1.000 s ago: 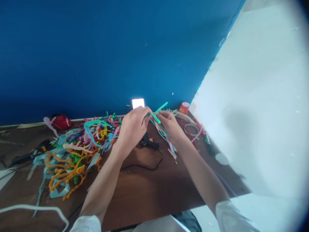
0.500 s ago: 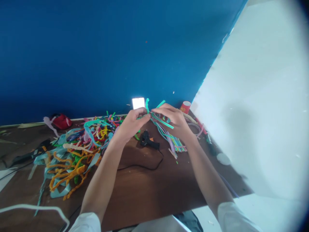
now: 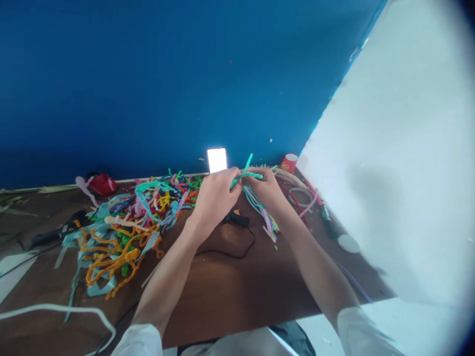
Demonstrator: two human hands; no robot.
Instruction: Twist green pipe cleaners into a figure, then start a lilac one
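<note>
Both hands meet over the back middle of the table, fingers closed around green pipe cleaners point(image 3: 252, 175). My left hand point(image 3: 218, 192) is curled with its back towards me, hiding part of what it grips. My right hand point(image 3: 264, 187) pinches the same green strands from the other side, and one end sticks up above it. Beneath and beside the right hand lies a bundle of pastel pipe cleaners point(image 3: 264, 213). A black glue gun point(image 3: 239, 219) rests on the table, partly covered by my left hand.
To the left spreads a tangled heap of coloured pipe cleaners point(image 3: 122, 247). A lit phone point(image 3: 217, 159) leans near the blue wall point(image 3: 166, 89). At the right back stands a red paper cup point(image 3: 289, 163). A black cord point(image 3: 230, 254) and a white cable point(image 3: 55, 308) cross the table point(image 3: 230, 301).
My left hand has moved right and rolled over, closing on the green strands. The green pieces, upright and slanting before, now lie more across between the hands. The view has shifted slightly.
</note>
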